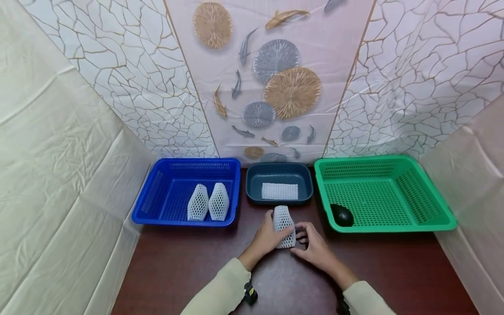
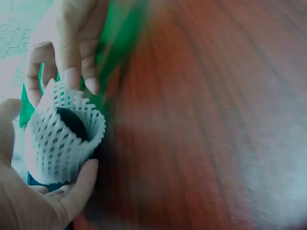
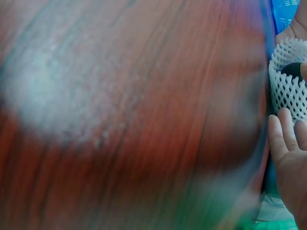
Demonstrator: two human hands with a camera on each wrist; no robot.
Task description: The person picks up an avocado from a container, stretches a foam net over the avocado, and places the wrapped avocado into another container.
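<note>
My left hand [image 1: 267, 238] grips a white foam net sleeve [image 1: 281, 221] above the table, thumb across its near side. Inside its open end shows a dark, smooth, rounded thing [image 2: 73, 123], mostly hidden by the mesh. It resembles the glossy dark avocado-like fruit [image 1: 342, 215] lying in the near left corner of the green basket [image 1: 393, 227]. My right hand [image 1: 316, 249] is at the sleeve's right side, thumb and fingers spread apart, fingertips right at the open rim. In the right wrist view its fingers [image 3: 286, 127] stretch along the outside of the net.
On the left, a blue basket [image 1: 157, 216] contains two puffed-out white net sleeves [image 1: 208, 203]. Between the baskets, a dark teal tray [image 1: 253, 192] has flat white netting [image 1: 279, 191] in it. All stand along the back of the brown table [image 1: 283, 288], before a patterned cloth wall.
</note>
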